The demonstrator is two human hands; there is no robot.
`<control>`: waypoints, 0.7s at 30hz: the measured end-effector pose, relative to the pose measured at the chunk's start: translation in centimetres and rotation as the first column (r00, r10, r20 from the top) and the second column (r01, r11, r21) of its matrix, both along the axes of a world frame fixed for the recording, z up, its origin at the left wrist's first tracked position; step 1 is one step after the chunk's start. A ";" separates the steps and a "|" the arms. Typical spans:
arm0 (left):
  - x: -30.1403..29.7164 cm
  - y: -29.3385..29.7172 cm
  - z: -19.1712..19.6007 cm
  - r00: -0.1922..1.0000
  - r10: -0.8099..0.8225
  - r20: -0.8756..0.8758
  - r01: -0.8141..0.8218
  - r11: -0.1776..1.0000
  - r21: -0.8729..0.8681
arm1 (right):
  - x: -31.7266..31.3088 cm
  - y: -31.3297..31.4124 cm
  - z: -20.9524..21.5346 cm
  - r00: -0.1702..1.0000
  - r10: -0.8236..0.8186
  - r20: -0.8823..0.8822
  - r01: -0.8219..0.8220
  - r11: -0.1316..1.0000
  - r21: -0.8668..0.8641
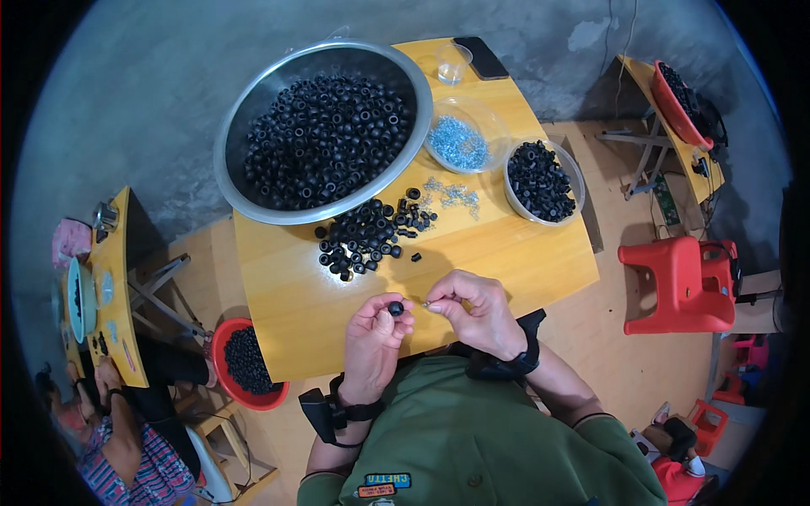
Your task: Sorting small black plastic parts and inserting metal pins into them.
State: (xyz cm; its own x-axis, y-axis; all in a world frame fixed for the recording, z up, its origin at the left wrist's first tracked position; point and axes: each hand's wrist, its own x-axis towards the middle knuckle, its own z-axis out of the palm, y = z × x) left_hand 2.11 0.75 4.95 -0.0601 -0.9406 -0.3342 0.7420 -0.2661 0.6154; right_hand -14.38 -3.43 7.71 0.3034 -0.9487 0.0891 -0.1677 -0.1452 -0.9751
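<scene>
My left hand (371,337) holds a black round hollow plastic part (396,309) between thumb and fingers, above the table's near edge. Just to its right, my right hand (474,304) pinches a tiny shiny piece (429,304) at its fingertips; its exact kind is too small to make out. The two hands are close but apart. Ahead of them lies a loose heap of black round parts (359,240), with smaller black pieces (415,221) at its right side. Tiny shiny pieces (458,196) are scattered beyond.
A large metal basin (226,173) full of black parts stands at the back left. Right of it are a clear bowl (498,126) of tiny bluish pieces, a tub (579,181) of black pieces, a cup (452,72) and a phone (482,58). A red basin (221,354) is left of the table (295,320). Co-workers sit nearby.
</scene>
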 end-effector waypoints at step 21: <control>-1.6 1.6 -1.4 0.943 0.047 0.331 0.007 0.987 -0.160 | 1.2 2.3 0.4 0.969 -0.053 -0.243 -0.035 0.938 -0.344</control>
